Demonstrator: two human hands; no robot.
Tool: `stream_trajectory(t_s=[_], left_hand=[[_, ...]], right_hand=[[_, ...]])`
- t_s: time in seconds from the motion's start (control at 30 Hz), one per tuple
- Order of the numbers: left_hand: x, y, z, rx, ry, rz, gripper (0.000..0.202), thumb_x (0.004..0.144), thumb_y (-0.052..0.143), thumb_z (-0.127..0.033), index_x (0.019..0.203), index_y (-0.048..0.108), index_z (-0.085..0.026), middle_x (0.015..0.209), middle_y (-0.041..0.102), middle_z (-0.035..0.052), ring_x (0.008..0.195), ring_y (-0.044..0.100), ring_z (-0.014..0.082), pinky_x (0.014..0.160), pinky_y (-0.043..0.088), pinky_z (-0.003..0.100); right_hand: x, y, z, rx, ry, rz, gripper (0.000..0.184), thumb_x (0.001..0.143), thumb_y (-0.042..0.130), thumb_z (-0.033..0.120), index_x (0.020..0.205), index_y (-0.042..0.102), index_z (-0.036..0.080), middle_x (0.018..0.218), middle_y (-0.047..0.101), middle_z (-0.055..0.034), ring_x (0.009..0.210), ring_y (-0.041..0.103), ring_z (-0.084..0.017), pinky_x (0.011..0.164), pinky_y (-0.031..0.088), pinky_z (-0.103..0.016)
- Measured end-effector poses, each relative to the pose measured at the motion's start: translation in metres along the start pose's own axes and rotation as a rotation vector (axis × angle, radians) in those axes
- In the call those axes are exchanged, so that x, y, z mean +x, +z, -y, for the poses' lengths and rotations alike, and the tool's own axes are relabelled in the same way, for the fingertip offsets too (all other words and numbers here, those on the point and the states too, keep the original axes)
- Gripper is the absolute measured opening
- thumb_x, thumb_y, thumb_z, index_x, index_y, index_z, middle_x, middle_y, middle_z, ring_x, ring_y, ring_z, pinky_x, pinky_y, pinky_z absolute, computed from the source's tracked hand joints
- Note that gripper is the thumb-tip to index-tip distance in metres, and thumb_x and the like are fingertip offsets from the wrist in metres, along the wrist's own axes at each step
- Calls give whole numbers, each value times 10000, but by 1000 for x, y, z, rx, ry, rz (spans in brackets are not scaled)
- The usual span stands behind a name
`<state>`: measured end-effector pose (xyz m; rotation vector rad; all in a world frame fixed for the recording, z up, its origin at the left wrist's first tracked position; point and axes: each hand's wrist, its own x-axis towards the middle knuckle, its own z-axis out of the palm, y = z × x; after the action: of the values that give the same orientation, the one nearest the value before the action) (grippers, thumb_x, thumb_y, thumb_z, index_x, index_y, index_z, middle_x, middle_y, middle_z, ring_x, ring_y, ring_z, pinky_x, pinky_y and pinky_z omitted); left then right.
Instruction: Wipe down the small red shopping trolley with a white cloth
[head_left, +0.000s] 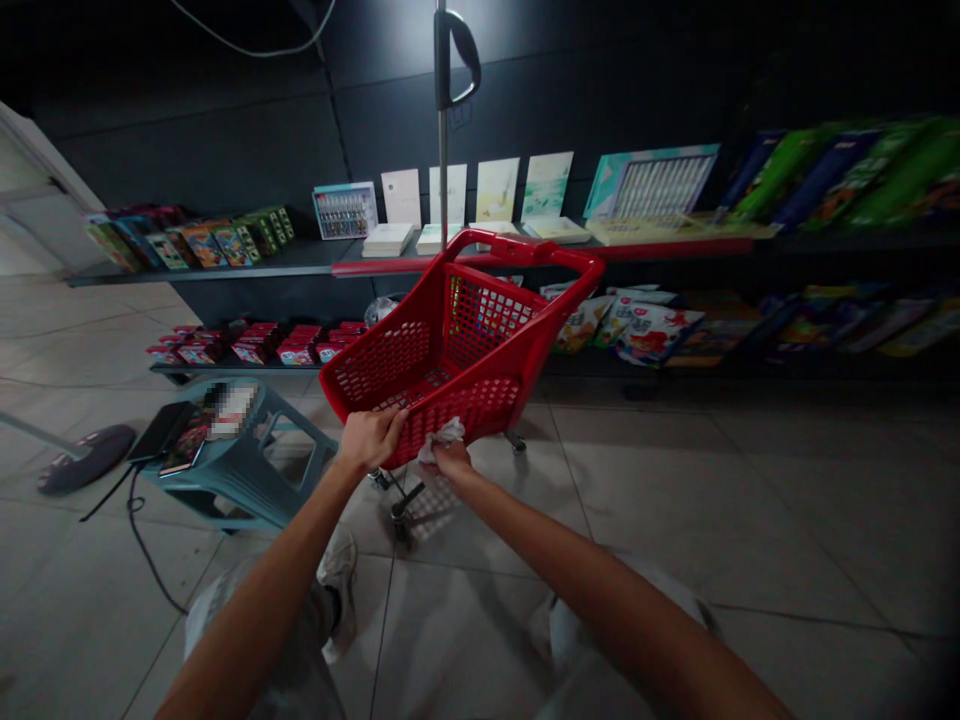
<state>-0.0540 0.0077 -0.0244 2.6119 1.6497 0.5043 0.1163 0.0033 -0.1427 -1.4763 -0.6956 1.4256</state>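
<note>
A red plastic shopping cart (480, 400) with perforated sides stands on wheels in front of me, its handle toward the shelves. My left hand (369, 440) is closed over the cart's near upper rim, thumb along the edge. Lower down, my right hand (452, 462) grips a crumpled white tissue (444, 436) against the outside of the near wall. Part of the tissue sticks up above the fingers. The cart's basket looks empty where its inside shows.
A blue-grey stool (277, 470) bearing a phone-like device and a power bank stands left, its cable (139, 530) trailing on the floor. Behind the cart, a shelf (300, 262) carries boxes, notebooks and snack bags. A metal pole (442, 160) rises behind the cart. A round stand base (86, 460) lies far left.
</note>
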Motion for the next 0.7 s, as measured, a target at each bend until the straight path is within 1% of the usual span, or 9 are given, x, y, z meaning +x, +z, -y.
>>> stream_trajectory(t_s=[0.07, 0.17, 0.3, 0.4, 0.5, 0.6, 0.7], left_hand=[[0, 0, 1, 0, -6, 1, 597, 1075, 240, -516, 737, 623, -208, 721, 710, 72, 646, 609, 180, 632, 294, 307], [-1, -1, 1, 3, -10, -2, 602, 1075, 237, -523, 740, 626, -209, 731, 716, 74, 663, 621, 181, 633, 291, 308], [-5, -1, -2, 4, -15, 4, 605, 1076, 232, -523, 757, 640, -210, 726, 713, 75, 674, 631, 185, 636, 298, 308], [-7, -1, -5, 11, -26, 14, 604, 1076, 233, -519, 776, 658, -211, 755, 728, 83, 691, 640, 190, 642, 305, 308], [-7, -1, -8, 19, -32, 14, 605, 1077, 239, -516, 777, 669, -213, 763, 736, 87, 700, 645, 196, 647, 309, 310], [-6, 0, -8, 18, -37, 9, 617, 1079, 233, -520, 759, 663, -215, 750, 734, 82, 689, 644, 195, 645, 305, 314], [-5, 1, -7, 9, -34, -2, 614, 1079, 234, -528, 763, 659, -217, 757, 737, 75, 691, 647, 190, 643, 306, 312]], right_hand=[[-4, 13, -4, 93, 51, 21, 148, 813, 596, 188, 960, 614, 194, 1002, 733, -51, 815, 721, -173, 694, 640, -301], [-10, 22, -5, 178, 111, 56, 160, 825, 554, 141, 972, 580, 197, 999, 713, -41, 815, 711, -158, 709, 655, -319], [-27, 30, -4, 265, 136, 142, 185, 818, 543, 95, 962, 579, 206, 987, 703, -35, 843, 698, -161, 690, 658, -317], [-44, 41, -5, 322, 148, 223, 206, 820, 550, 99, 987, 595, 211, 1028, 709, -35, 891, 697, -172, 680, 660, -320], [-56, 52, -4, 384, 171, 285, 209, 820, 557, 99, 981, 616, 218, 1062, 714, -24, 960, 689, -178, 702, 659, -315], [-61, 59, 1, 440, 192, 309, 238, 809, 547, 67, 971, 607, 230, 1041, 716, -5, 979, 687, -171, 730, 650, -305], [-62, 59, 12, 464, 200, 375, 266, 793, 539, 37, 979, 592, 219, 957, 724, -6, 921, 708, -166, 752, 640, -303]])
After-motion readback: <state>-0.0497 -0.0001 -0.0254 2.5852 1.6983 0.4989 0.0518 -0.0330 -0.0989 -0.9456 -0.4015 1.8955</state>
